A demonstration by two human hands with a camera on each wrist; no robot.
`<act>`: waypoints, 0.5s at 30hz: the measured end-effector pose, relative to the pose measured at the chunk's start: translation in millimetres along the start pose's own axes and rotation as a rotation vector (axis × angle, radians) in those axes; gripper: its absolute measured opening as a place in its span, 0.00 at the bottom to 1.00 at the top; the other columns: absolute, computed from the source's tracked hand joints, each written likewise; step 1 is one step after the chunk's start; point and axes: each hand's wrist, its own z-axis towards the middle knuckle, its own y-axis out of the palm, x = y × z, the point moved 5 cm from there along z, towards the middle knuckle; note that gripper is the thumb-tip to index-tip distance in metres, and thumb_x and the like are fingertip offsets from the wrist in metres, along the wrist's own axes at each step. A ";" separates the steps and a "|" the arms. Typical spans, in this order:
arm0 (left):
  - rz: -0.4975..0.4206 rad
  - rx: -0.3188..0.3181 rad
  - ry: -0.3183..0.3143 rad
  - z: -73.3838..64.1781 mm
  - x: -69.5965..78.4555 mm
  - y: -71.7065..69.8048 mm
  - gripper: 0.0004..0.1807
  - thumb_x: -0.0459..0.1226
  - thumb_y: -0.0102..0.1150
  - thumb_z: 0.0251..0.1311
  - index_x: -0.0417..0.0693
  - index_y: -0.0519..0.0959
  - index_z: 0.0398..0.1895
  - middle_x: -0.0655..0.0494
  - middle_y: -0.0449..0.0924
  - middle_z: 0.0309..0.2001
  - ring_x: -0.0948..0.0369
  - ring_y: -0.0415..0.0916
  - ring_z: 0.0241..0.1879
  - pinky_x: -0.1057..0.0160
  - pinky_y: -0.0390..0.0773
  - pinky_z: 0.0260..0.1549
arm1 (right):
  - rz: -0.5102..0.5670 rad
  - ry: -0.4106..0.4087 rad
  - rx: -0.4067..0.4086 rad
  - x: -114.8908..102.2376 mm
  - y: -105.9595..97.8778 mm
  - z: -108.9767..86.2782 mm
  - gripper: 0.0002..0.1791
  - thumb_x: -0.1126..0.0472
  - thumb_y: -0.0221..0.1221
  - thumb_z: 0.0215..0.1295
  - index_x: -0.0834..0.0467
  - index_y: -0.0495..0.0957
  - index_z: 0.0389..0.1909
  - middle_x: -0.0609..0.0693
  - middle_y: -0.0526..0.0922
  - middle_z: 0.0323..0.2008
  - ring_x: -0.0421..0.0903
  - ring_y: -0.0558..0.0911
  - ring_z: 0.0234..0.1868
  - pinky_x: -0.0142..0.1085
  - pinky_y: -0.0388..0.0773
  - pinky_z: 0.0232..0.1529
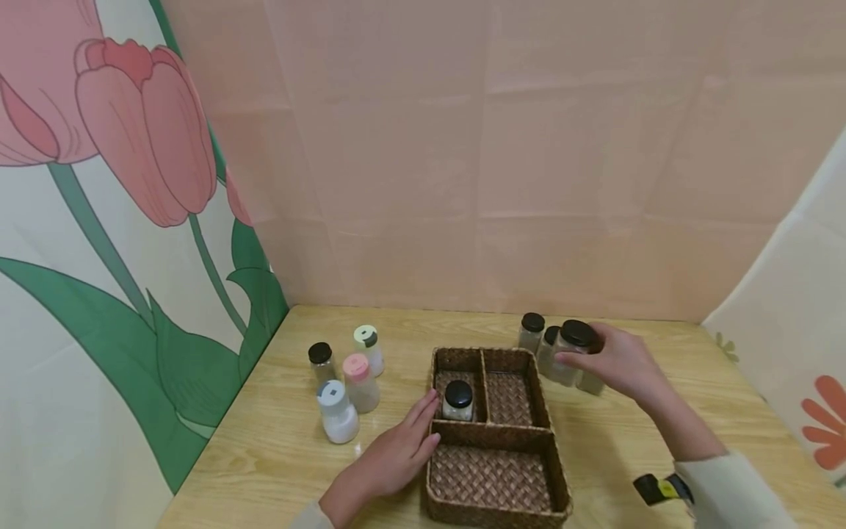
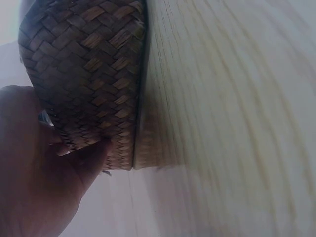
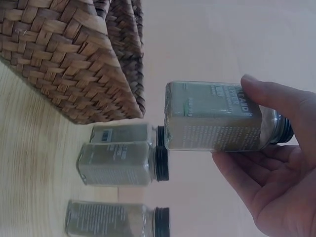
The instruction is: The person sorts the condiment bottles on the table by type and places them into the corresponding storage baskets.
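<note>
My right hand (image 1: 621,364) pinches a glass spice jar (image 3: 212,116) with a black lid between thumb and fingers, near its lid end. In the right wrist view this jar is clear of the table, beside the woven basket (image 3: 74,64). Several similar jars (image 3: 118,163) stand on the table below it. My left hand (image 1: 399,448) rests against the left side of the basket (image 1: 492,518), its fingers fairly straight along the rim. The left wrist view shows the thumb (image 2: 94,158) against the woven outer wall. One black-lidded jar (image 1: 458,404) sits in the basket's back left compartment.
Left of the basket stand a pink-capped jar (image 1: 360,386), a white-capped shaker (image 1: 338,419), a pale-green-capped bottle (image 1: 370,349) and a black-lidded jar (image 1: 322,360). A curtain (image 1: 489,162) hangs behind the wooden table (image 1: 258,455).
</note>
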 end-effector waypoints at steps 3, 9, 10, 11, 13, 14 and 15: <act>-0.002 -0.003 -0.004 0.1 0.3 -0.2 0.33 0.54 0.25 0.82 0.57 0.38 0.83 0.57 0.34 0.83 0.51 0.55 0.77 0.47 0.67 0.70 | 0.001 -0.004 -0.003 -4.5 1.0 0.8 0.33 0.32 0.68 0.55 0.58 0.76 0.39 0.49 0.79 0.26 0.47 0.75 0.27 0.38 0.69 0.26; -0.006 -0.008 -0.009 0.3 0.5 0.2 0.33 0.54 0.25 0.81 0.58 0.38 0.83 0.58 0.34 0.83 0.52 0.55 0.77 0.47 0.67 0.70 | -0.001 -0.028 0.002 -11.6 2.8 3.5 0.35 0.34 0.70 0.56 0.61 0.78 0.47 0.52 0.82 0.31 0.49 0.79 0.32 0.41 0.75 0.29; -0.008 -0.009 -0.009 0.2 0.8 0.0 0.33 0.53 0.26 0.82 0.58 0.39 0.83 0.58 0.34 0.83 0.52 0.55 0.77 0.47 0.67 0.70 | -0.004 -0.031 0.001 -12.8 3.3 4.1 0.37 0.34 0.70 0.56 0.63 0.78 0.50 0.54 0.84 0.33 0.52 0.80 0.34 0.43 0.77 0.30; -0.010 -0.010 -0.008 0.1 0.9 -0.3 0.33 0.53 0.26 0.82 0.58 0.39 0.83 0.58 0.34 0.83 0.52 0.55 0.77 0.47 0.67 0.70 | -0.007 -0.033 0.001 -13.9 3.8 4.8 0.38 0.34 0.70 0.56 0.63 0.78 0.50 0.55 0.84 0.35 0.52 0.81 0.35 0.44 0.78 0.31; -0.013 -0.011 -0.007 -0.2 1.0 -0.7 0.33 0.53 0.26 0.82 0.57 0.39 0.84 0.58 0.34 0.83 0.52 0.54 0.77 0.47 0.67 0.70 | -0.010 -0.040 0.002 -16.7 5.2 6.1 0.39 0.35 0.70 0.56 0.65 0.78 0.52 0.57 0.85 0.37 0.54 0.82 0.37 0.47 0.79 0.32; -0.014 -0.011 -0.005 -0.2 1.2 -0.8 0.33 0.53 0.26 0.82 0.57 0.39 0.84 0.58 0.34 0.83 0.52 0.54 0.77 0.47 0.67 0.70 | -0.010 -0.043 0.001 -18.5 5.9 6.6 0.41 0.34 0.70 0.56 0.66 0.77 0.54 0.59 0.85 0.39 0.57 0.83 0.39 0.49 0.80 0.34; -0.015 -0.011 -0.005 -0.3 1.2 -1.0 0.33 0.53 0.25 0.82 0.56 0.39 0.84 0.58 0.34 0.83 0.52 0.54 0.77 0.47 0.67 0.70 | -0.004 -0.045 -0.004 -20.4 6.8 7.1 0.41 0.34 0.70 0.56 0.66 0.77 0.54 0.60 0.85 0.39 0.57 0.82 0.39 0.49 0.80 0.34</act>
